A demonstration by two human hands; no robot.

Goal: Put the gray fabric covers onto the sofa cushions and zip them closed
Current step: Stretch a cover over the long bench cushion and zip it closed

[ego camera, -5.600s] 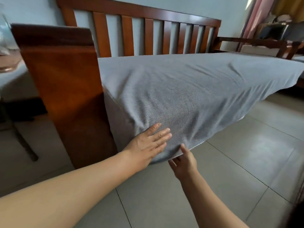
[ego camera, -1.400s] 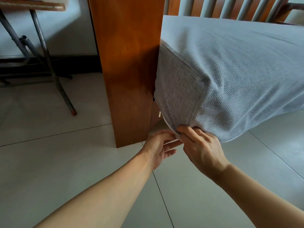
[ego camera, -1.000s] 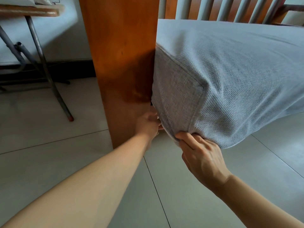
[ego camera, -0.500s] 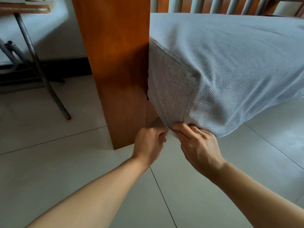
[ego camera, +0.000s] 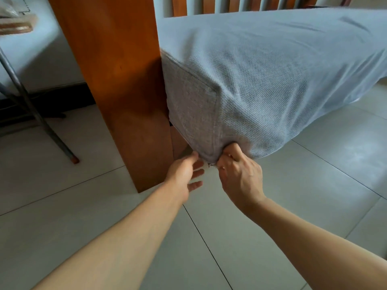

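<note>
Currently the gray cover (ego camera: 261, 80) sits over the sofa cushion, which lies on the wooden sofa with its near left corner hanging past the frame, just beside the wooden side panel (ego camera: 117, 80). Right hand (ego camera: 240, 176): fingers curled, pinching the cover's lowest corner from below; a small metallic zipper pull (ego camera: 210, 164) shows just left of its knuckles, whether the fingers hold it cannot be told. Left hand (ego camera: 184, 174): fingers straight and loosely spread, holding nothing, fingertips near the corner's left edge; contact with the fabric unclear. Backrest slats (ego camera: 230, 5) run along the far edge. Metal table legs (ego camera: 41, 118) stand on the tiled floor (ego camera: 314, 195) at left.
</note>
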